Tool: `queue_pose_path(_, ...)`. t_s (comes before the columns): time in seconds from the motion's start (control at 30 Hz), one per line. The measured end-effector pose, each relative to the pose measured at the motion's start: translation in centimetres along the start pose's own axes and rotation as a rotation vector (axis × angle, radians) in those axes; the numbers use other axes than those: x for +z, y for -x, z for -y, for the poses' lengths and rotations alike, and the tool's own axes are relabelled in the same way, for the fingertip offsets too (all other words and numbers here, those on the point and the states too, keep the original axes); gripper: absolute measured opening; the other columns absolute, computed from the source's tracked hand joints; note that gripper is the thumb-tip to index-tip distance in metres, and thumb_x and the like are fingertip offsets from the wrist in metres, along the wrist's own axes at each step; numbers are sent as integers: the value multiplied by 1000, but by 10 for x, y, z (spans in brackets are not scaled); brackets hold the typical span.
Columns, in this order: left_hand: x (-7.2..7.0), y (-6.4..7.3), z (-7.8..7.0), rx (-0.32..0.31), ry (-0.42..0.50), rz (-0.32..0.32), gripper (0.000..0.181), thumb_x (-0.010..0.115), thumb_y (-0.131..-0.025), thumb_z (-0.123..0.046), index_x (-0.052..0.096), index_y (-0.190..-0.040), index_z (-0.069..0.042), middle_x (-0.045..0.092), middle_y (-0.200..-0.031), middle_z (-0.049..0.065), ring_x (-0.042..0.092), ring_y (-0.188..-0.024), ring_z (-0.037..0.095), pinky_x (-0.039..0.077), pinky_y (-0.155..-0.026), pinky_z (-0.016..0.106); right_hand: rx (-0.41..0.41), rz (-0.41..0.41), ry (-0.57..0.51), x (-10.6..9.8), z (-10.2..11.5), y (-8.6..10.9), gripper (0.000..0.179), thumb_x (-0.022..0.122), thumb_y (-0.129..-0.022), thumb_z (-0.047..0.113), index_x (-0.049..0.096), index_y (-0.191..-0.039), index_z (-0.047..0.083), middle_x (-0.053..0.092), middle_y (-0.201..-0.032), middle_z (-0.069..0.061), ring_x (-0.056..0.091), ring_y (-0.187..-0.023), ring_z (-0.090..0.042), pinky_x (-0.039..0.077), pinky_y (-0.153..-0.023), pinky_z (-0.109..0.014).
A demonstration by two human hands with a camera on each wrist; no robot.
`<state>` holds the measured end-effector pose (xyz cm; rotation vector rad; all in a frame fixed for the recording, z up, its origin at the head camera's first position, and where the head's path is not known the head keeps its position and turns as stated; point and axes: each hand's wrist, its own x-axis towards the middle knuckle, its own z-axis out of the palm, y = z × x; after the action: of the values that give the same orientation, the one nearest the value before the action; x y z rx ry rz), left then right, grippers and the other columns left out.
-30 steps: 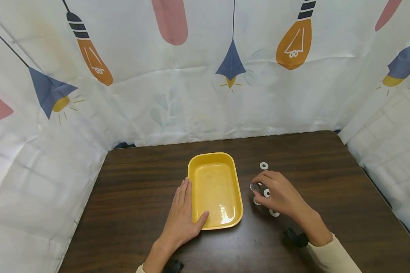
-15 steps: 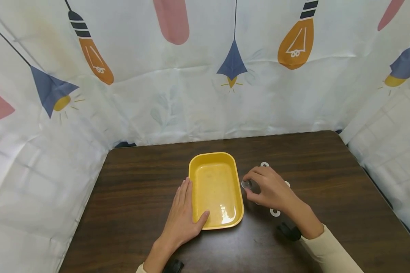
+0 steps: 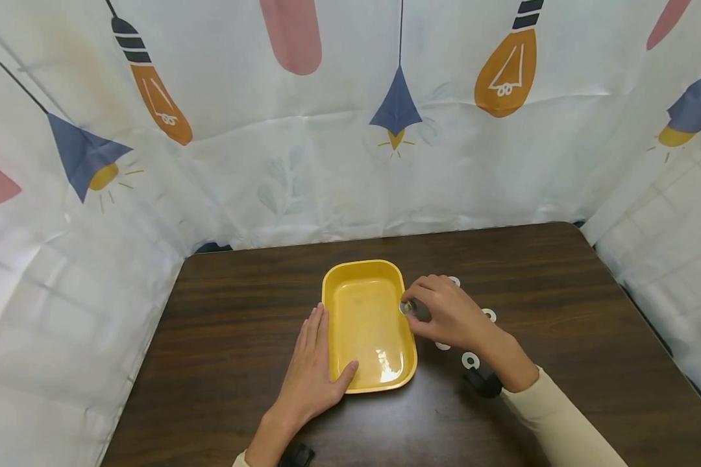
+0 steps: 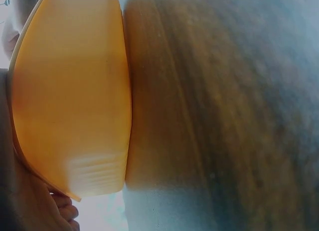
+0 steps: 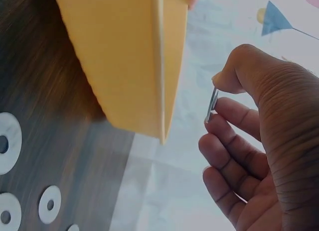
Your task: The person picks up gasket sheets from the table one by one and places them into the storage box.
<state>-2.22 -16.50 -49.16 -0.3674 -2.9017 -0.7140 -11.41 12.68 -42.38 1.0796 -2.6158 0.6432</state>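
Observation:
A flat metal washer [image 3: 406, 307] is pinched between the thumb and fingertips of my right hand [image 3: 452, 316], over the right rim of the yellow tray [image 3: 359, 331]. In the right wrist view this washer [image 5: 212, 106] stands edge-on, with the other fingers loosely bent below it. My left hand [image 3: 306, 379] lies along the tray's left side, its fingers straight and its thumb over the near rim. The left wrist view is filled mostly by the tray's outer wall [image 4: 72, 96]. Inside, the tray shows only bare yellow surface.
Several loose washers lie on the dark wooden table [image 3: 233, 318] to the right of the tray, among them a near washer [image 3: 470, 366] and a far washer [image 3: 493, 314]. A white printed curtain [image 3: 327, 175] hangs behind the table and along both sides.
My right hand has moved left with the washer, from above the loose washers to the tray's right rim. My left hand and the tray have stayed in place.

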Motion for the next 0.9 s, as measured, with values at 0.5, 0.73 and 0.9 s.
queue_pose_path(0.5, 1, -1, 1, -20, 8, 38, 106, 69, -94, -51, 13, -169, -1, 11, -180, 12, 16, -167, 30, -15, -129, 13, -112, 41, 19, 15, 8, -27, 17, 81, -88, 24, 78, -102, 14, 74, -99, 1, 68, -95, -20, 58, -93, -40)
queue_pose_path(0.73, 0, -1, 1, -17, 9, 40, 105, 68, -95, -52, 15, -169, 0, 12, -180, 14, 16, -167, 31, -15, -129, 14, -168, 67, 47, 19, 8, -38, 17, 80, -88, 24, 77, -102, 15, 73, -98, 2, 63, -87, -16, 54, -84, -35)
queue_pose_path(0.9, 1, -1, 1, -13, 6, 35, 105, 68, -95, -52, 15, -168, 1, 12, -180, 14, 16, -167, 31, -15, -130, 14, -168, 101, 42, 20, 8, -46, 15, 78, -89, 24, 76, -102, 15, 74, -100, 2, 64, -87, -16, 54, -84, -35)
